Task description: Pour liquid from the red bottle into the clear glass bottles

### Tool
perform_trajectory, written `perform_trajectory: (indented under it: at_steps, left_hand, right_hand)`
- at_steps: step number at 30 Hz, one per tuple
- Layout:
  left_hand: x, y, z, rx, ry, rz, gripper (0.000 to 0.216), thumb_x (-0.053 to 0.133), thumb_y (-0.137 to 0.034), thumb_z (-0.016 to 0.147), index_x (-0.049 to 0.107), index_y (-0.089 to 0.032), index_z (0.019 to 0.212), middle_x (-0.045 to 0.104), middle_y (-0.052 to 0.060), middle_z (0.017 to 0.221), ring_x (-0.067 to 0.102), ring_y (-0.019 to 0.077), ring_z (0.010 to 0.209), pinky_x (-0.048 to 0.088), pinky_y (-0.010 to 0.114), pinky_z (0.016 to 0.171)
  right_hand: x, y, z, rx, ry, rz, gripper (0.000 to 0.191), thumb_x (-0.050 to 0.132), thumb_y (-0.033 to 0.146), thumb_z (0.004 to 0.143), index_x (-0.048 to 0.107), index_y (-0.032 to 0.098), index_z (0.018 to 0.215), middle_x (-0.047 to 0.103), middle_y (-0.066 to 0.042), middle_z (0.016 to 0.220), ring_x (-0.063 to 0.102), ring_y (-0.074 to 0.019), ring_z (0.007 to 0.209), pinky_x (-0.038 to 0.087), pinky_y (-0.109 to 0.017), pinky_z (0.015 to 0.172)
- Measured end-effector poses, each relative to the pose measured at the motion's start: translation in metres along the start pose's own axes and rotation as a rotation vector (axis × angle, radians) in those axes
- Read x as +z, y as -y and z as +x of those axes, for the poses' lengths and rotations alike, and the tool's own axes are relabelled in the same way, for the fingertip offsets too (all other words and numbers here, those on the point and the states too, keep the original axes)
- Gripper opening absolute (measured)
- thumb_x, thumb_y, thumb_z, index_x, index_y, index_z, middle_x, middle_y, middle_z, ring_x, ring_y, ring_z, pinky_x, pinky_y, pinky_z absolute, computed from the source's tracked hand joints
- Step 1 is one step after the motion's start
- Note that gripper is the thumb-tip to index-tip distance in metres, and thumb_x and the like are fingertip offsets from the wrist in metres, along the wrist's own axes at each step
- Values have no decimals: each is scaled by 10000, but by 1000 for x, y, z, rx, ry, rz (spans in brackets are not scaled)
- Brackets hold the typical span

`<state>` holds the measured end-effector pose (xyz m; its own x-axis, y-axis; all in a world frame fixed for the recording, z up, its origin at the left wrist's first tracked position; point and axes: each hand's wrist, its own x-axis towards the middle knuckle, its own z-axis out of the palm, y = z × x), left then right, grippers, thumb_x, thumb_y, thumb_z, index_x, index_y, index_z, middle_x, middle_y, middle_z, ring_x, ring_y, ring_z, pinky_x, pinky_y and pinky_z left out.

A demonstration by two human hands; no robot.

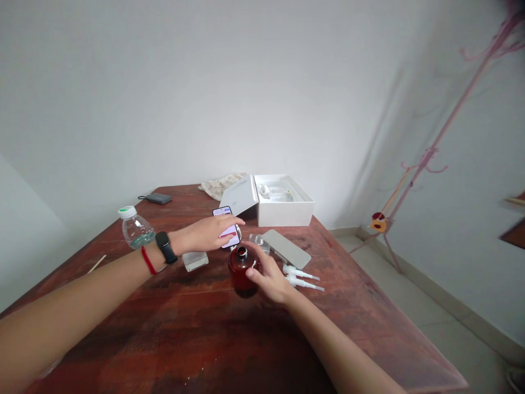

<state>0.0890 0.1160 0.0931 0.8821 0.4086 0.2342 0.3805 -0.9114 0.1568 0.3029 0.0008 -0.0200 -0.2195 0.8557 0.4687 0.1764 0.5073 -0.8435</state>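
Note:
My right hand (270,276) is wrapped round the side of an amber bottle (239,282) with an open neck, held upright; I cannot tell whether its base touches the table. My left hand (205,232) is open, fingers stretched out over a phone (222,210) whose screen is lit. Beneath that wrist sits a small clear container (195,261). Just behind the amber bottle is a clear bottle (260,242), partly hidden by my right hand. Two white pump heads (301,278) with tubes lie to the right of that hand.
A grey flat case (287,248) lies before an open white box (286,213), its lid (241,196) tilted left. Further left stand a water bottle (137,229) and a grey pouch-like item (158,198). A thin stick (97,264) lies near the left edge. A pink coat rack (426,158) leans right.

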Motion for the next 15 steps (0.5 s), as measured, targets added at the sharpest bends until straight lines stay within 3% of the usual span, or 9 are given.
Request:
perform_trajectory:
  at_steps: [7, 11, 15]
  left_hand:
    - [18, 8, 40, 12, 133, -39, 354, 623, -296, 1057, 628, -169, 1388, 736, 161, 1370, 727, 288, 1207, 550, 368, 1019]
    - [24, 16, 68, -6, 266, -88, 570, 823, -384, 927, 608, -193, 1419, 786, 119, 1285, 771, 250, 1111, 564, 272, 899]
    - [20, 21, 84, -33, 354, -87, 707, 861, -436, 866, 572, -185, 1461, 775, 138, 1308, 769, 249, 1101, 555, 267, 893]
  right_hand:
    - [-6, -1, 5, -51, -105, 67, 724, 445, 772, 1025, 615, 246, 1493, 693, -137, 1498, 588, -359, 1456, 407, -549, 1246]
    - [-4, -2, 5, -54, -147, 26, 747, 431, 787, 1020, 651, 229, 1465, 701, -149, 1491, 595, -366, 1451, 411, -551, 1245]
    - [-3, -2, 5, -51, -178, 11, 758, 457, 799, 1003, 689, 208, 1417, 733, -163, 1436, 629, -384, 1403, 428, -565, 1224]
